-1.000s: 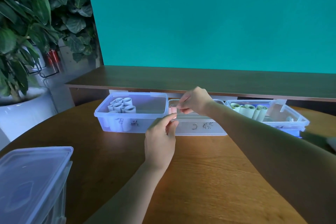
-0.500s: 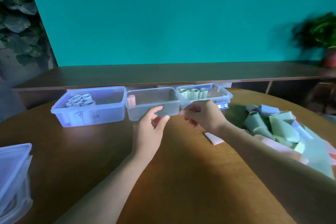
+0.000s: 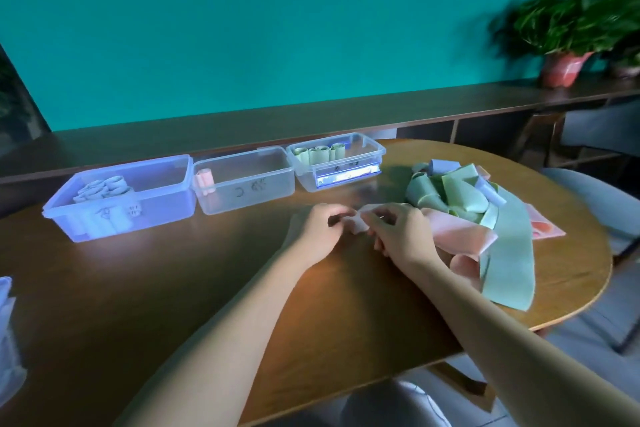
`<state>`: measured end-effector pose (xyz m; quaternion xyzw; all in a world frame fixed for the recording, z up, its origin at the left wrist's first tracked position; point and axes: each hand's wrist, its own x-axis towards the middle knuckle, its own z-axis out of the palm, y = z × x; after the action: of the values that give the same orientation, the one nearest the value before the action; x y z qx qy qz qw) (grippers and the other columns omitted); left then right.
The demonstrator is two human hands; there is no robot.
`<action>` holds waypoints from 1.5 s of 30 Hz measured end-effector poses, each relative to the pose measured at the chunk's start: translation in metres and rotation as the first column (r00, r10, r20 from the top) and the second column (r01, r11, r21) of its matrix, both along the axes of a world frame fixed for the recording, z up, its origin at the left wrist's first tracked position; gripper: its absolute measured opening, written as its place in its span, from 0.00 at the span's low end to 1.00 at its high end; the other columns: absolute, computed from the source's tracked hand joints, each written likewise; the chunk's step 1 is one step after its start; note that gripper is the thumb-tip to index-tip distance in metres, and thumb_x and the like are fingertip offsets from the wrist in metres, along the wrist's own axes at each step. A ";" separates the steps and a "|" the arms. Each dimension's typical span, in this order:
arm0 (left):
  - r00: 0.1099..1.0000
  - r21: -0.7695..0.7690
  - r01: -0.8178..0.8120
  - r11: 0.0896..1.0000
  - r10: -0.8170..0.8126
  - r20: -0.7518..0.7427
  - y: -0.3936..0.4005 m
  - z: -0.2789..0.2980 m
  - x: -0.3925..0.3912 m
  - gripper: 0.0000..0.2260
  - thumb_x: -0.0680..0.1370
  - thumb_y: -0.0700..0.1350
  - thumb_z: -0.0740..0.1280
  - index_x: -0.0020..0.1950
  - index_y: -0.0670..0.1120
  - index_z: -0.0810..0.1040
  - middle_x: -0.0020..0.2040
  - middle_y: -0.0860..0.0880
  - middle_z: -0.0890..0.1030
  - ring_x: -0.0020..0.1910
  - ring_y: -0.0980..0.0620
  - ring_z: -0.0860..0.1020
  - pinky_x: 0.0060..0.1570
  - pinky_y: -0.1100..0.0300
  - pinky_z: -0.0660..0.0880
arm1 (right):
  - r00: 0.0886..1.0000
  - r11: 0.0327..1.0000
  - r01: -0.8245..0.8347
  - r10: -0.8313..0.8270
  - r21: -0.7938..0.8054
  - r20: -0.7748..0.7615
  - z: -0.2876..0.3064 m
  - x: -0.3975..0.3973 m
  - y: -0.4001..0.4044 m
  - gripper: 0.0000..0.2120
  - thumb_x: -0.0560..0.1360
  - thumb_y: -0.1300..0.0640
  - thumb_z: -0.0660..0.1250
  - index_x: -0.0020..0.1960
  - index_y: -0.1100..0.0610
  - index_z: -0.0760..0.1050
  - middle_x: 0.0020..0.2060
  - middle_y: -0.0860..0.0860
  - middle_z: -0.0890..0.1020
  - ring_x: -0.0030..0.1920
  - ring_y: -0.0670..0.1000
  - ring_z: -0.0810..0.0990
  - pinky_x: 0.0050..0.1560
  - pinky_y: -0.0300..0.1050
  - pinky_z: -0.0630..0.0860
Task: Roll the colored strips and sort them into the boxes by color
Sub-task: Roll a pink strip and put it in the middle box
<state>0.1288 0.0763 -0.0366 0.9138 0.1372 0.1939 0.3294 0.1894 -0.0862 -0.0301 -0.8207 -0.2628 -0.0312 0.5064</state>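
Three clear boxes stand in a row at the table's far side. The left box (image 3: 166,184) holds several pale blue rolls, the middle box (image 3: 263,180) holds one pink roll (image 3: 204,180), and the right box (image 3: 367,156) holds several green rolls. A pile of loose green, blue and pink strips (image 3: 464,198) lies to the right. My left hand (image 3: 320,232) and my right hand (image 3: 401,232) both pinch the end of a pink strip (image 3: 457,234) on the table in front of the boxes. The strip trails right under the pile.
A round wooden table (image 3: 173,288) carries everything. A long green strip (image 3: 509,263) hangs toward the table's right edge. Part of another clear container (image 3: 7,333) shows at the far left. A dark shelf runs behind the boxes, with a potted plant (image 3: 571,28) at its right end.
My view has swung to the right. Both hands came back from the middle box, where the pink roll now lies, and took hold of a new pink strip by the pile.
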 end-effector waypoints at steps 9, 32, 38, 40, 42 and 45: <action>0.993 -0.195 -0.034 0.980 0.056 0.109 -0.002 0.006 -0.007 0.10 0.79 0.41 0.70 0.51 0.55 0.86 0.48 0.59 0.84 0.51 0.59 0.80 0.55 0.62 0.76 | 0.991 0.998 -0.058 0.060 -0.020 0.116 -0.004 -0.005 0.001 0.09 0.79 0.49 0.70 0.43 0.52 0.80 0.24 0.49 0.80 0.21 0.43 0.75 0.29 0.32 0.72; 0.903 -0.078 -0.179 0.981 0.196 0.382 -0.005 0.145 -0.189 0.06 0.79 0.44 0.69 0.45 0.49 0.86 0.37 0.57 0.84 0.39 0.56 0.80 0.43 0.58 0.74 | 0.850 0.878 -0.467 0.415 0.102 0.324 0.125 -0.110 0.032 0.06 0.75 0.50 0.75 0.50 0.50 0.87 0.45 0.43 0.77 0.42 0.44 0.78 0.38 0.30 0.72; 0.885 -0.039 -0.225 0.974 0.221 0.410 -0.018 0.195 -0.245 0.03 0.77 0.44 0.73 0.45 0.49 0.86 0.38 0.58 0.85 0.37 0.62 0.80 0.40 0.68 0.75 | 0.786 0.782 -0.598 0.531 0.176 0.316 0.172 -0.150 0.025 0.05 0.76 0.52 0.74 0.48 0.53 0.87 0.43 0.47 0.85 0.38 0.47 0.80 0.33 0.36 0.73; 0.886 -0.035 -0.223 0.974 0.217 0.410 -0.023 0.212 -0.262 0.02 0.76 0.44 0.74 0.45 0.48 0.87 0.39 0.56 0.86 0.39 0.60 0.82 0.42 0.68 0.76 | 0.766 0.727 -0.641 0.585 0.246 0.266 0.186 -0.165 0.020 0.06 0.77 0.53 0.74 0.47 0.55 0.86 0.40 0.48 0.86 0.34 0.47 0.79 0.31 0.39 0.73; 0.890 -0.018 -0.216 0.976 0.205 0.407 -0.029 0.228 -0.277 0.02 0.75 0.44 0.75 0.45 0.48 0.87 0.40 0.55 0.86 0.38 0.61 0.81 0.40 0.69 0.75 | 0.750 0.695 -0.661 0.617 0.283 0.237 0.200 -0.179 0.015 0.06 0.77 0.53 0.74 0.47 0.55 0.85 0.33 0.45 0.84 0.31 0.47 0.77 0.29 0.43 0.73; 0.900 -0.008 -0.199 0.980 0.186 0.393 -0.035 0.246 -0.295 0.03 0.75 0.44 0.76 0.47 0.47 0.87 0.41 0.54 0.86 0.39 0.61 0.82 0.42 0.69 0.74 | 0.743 0.692 -0.669 0.624 0.271 0.241 0.217 -0.193 0.008 0.07 0.77 0.53 0.74 0.48 0.57 0.84 0.28 0.42 0.80 0.27 0.43 0.75 0.28 0.41 0.74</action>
<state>-0.1666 0.0416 0.2095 0.8437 0.1548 0.4065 0.3146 -0.0034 -0.0785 0.1867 -0.5707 -0.5578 0.0512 0.6004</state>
